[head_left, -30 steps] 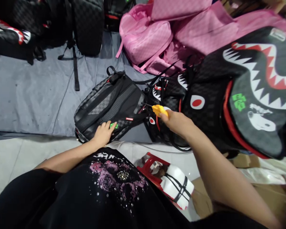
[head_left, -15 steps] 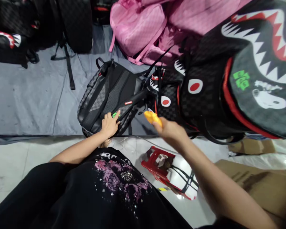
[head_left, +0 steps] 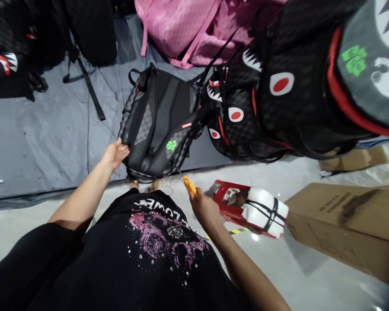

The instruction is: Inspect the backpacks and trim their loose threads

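A black backpack (head_left: 155,121) with grey checkered panels lies with its straps and padded back facing up, near the front edge of the grey-covered surface. Its lower strap carries a green patch (head_left: 171,145). At the backpack's lower left side is my left hand (head_left: 116,154), fingers extended against the edge and gripping nothing. My right hand (head_left: 203,207) is closed around a yellow-handled tool (head_left: 189,185). The tool's thin, dark tip points up and left to the backpack's lower right edge; whether it touches cannot be made out.
Black shark-print bags (head_left: 240,108) stand close on the right, and pink backpacks (head_left: 178,26) behind. More black bags (head_left: 87,30) sit at the far left. On the floor are a red stool (head_left: 225,201) with a white bundle (head_left: 262,207) and a cardboard box (head_left: 350,220).
My left hand has moved off the green patch to the backpack's left side. My right hand has brought the yellow-handled tool down and left to the lower right edge. The view has shifted.
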Available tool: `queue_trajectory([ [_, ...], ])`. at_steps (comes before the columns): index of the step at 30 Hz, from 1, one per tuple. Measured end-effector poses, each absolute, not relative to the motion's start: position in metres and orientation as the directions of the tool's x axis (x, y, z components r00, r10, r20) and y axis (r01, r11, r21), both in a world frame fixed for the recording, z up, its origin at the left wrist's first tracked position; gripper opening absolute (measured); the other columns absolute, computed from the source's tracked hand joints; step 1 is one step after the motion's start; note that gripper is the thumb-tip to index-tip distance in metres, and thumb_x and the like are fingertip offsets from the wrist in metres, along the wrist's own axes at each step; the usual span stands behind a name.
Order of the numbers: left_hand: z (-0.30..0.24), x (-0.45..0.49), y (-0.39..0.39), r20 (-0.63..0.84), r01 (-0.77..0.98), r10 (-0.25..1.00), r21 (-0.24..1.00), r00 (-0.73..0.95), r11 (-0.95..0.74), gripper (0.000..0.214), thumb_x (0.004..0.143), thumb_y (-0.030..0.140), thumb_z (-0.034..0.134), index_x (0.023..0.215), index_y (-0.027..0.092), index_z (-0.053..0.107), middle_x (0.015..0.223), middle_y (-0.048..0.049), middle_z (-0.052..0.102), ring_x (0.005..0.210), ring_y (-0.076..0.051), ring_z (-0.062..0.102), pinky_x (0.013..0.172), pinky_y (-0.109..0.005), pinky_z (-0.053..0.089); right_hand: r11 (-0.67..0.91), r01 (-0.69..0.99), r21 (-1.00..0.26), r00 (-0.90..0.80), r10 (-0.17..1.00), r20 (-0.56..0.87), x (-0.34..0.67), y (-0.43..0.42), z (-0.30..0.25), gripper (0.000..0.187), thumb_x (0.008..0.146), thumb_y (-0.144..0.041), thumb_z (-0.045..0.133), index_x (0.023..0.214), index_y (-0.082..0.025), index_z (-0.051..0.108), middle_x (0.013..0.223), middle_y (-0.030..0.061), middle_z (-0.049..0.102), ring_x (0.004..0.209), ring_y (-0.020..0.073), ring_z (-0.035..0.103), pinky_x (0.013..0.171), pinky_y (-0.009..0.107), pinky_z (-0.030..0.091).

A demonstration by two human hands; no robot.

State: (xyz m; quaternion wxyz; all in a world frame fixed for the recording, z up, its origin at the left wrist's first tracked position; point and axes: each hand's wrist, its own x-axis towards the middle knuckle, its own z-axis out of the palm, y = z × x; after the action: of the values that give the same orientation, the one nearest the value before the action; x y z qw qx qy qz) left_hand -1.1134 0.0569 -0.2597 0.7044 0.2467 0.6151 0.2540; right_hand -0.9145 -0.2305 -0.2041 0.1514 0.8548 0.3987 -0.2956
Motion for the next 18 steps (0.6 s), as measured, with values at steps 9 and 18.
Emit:
queue_trajectory([
  [9,-0.280,-1.100,0.063,-0.729,-0.235,0.466,0.404,0.502,0.884,0.051,0.101,0.057,0.031,0.092,0.015,0.058,0.076,-0.0075,0.065,0.075,-0.018,0.069,0.084,-0.032,0.058,-0.761,0.647,-0.059,0.628,0.575,-0.525,-0.950,-0.196,-0.267,0.034,0.107,-0.039,0.035,0.122,-0.016,0.054,0.093,0.0115,0.074,0.086,0.0231,0.072,0.062,0.027,0.034],
  [18,-0.301,-1.109,0.059,-0.522,-0.273,0.373,0.261,0.767,0.926,0.062,0.097,0.069,0.033,0.095,0.017,0.067,0.095,-0.0117,0.074,0.103,-0.027,0.073,0.096,-0.046,0.054,-0.835,0.548,-0.055,0.715,0.502,-0.487,-0.948,-0.201,-0.265,0.034,0.108,-0.038,0.034,0.123,-0.014,0.054,0.092,0.0122,0.073,0.079,0.0217,0.069,0.061,0.028,0.029],
])
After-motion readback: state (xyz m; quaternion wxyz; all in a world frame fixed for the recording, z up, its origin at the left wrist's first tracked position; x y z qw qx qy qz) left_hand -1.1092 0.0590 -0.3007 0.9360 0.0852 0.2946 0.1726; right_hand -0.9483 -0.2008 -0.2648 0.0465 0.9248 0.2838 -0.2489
